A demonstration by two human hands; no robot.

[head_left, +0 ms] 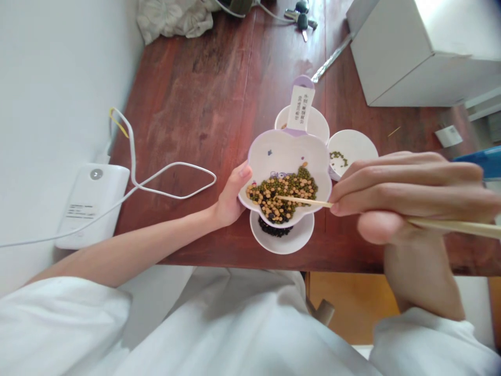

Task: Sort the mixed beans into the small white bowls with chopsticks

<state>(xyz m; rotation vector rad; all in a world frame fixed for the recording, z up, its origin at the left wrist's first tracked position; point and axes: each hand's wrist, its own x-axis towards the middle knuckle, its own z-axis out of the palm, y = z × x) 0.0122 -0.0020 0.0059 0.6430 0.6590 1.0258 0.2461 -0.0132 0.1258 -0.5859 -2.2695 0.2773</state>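
My left hand (233,196) grips the left rim of a white flower-shaped bowl (270,143) with a purple edge and a labelled handle. The bowl is tilted and holds mixed beans (293,185): green, tan and some black. Between the fingers of my right hand (407,193) are wooden chopsticks (303,200), their tips among the beans; whether one or two sticks show, I cannot tell. Partly hidden under the bowl is a white dish (282,244) of black beans. Behind the handle sits another white dish (319,125), mostly covered. A third white dish (356,143) on the right contains some green beans.
A white power bank (96,203) with a looping white cable (176,196) lies on the left. Keys (302,21) and a cloth bag (172,18) are at the back of the wooden table (195,99). A large white box (399,57) stands at the back right.
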